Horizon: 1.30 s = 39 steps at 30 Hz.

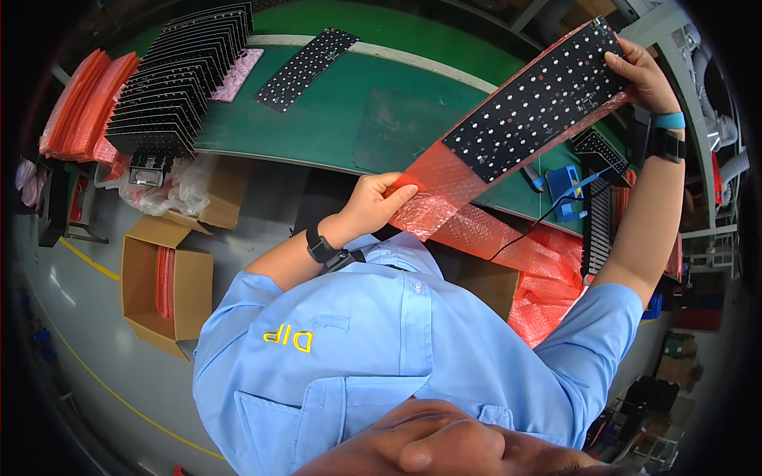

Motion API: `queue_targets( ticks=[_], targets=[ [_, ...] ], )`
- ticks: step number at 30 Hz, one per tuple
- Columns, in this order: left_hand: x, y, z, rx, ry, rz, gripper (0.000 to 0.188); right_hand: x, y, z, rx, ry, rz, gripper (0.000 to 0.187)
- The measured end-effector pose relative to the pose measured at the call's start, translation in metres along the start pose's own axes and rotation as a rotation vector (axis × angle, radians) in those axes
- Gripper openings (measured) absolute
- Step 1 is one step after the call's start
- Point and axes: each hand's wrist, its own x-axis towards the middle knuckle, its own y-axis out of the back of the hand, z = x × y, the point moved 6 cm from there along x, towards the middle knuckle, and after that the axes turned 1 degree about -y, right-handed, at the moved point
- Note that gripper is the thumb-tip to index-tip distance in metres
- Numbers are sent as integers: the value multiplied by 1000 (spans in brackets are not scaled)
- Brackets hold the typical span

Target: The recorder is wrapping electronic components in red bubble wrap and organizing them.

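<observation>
A long black circuit board [536, 103] dotted with small white parts is held up slantwise over the green bench, lying along a strip of red bubble wrap [440, 190]. Whether the wrap is a bag or a flat sheet I cannot tell. My left hand [371, 205] pinches the near left end of the wrap, beyond the board's lower edge. Up at the far right, my right hand [649, 79] is closed on the board's other end, thumb on its face and fingers behind. A second black circuit board [307, 69] lies flat on the bench.
At the back left, many upright black boards stand in a rack [175, 95], beside a stack of red bubble-wrap pouches [86, 107]. An open cardboard box [190, 289] sits on the floor. To the right are a blue holder [565, 193] with a cable and loose red bubble wrap [548, 274].
</observation>
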Motion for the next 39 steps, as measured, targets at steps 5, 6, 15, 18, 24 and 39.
queue_targets(
  ticks=[5, 6, 15, 18, 24, 39],
  targets=[
    [2, -2, 6, 5, -32, -7, 19, 0, 2, 3, -41, -37, 30, 34],
    [2, -2, 9, 5, -34, -7, 19, 1, 0, 2, -43, -36, 30, 34],
    [-7, -16, -39, -334, 461, -315, 29, -11, -70, -40, -488, 367, 389, 26],
    [-4, -21, -41, -612, 373, -189, 35, -6, -117, -39, -685, 588, 478, 19],
    [0, -35, -49, -857, 485, -95, 39, 5, -203, 5, -1111, 854, 620, 15],
    [-33, 25, -52, -51, 362, -21, 24, 10, -323, 149, -1091, 375, 294, 21]
  ],
)
